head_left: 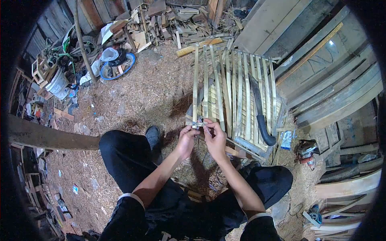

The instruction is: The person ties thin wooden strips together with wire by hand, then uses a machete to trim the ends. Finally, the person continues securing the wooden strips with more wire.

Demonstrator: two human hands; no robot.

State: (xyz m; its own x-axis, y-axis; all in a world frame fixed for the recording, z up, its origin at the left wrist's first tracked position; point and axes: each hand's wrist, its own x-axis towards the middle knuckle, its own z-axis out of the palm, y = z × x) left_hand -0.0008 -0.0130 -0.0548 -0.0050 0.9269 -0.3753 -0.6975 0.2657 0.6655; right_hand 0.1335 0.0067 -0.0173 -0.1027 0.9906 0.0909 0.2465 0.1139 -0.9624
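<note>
Both hands meet in front of me at the near left corner of a rack of thin wooden strips (239, 88). My left hand (187, 140) is closed, its fingertips pinching the left side of a small pale piece (198, 125). On the other side of that piece, the fingers of my right hand (215, 138) are closed on its right end. The piece lies at the near end of the leftmost strip; whether it is joined to the strip cannot be made out. A dark curved tool with a black handle (263, 126) rests across the right-hand strips.
A wooden beam (52, 136) reaches my left knee. Scrap wood (173, 24) is heaped at the back, near a blue basin (131, 68) and a white bucket (58, 85). A power tool (307, 150) sits right of the rack, with curved boards (345, 96) beyond it.
</note>
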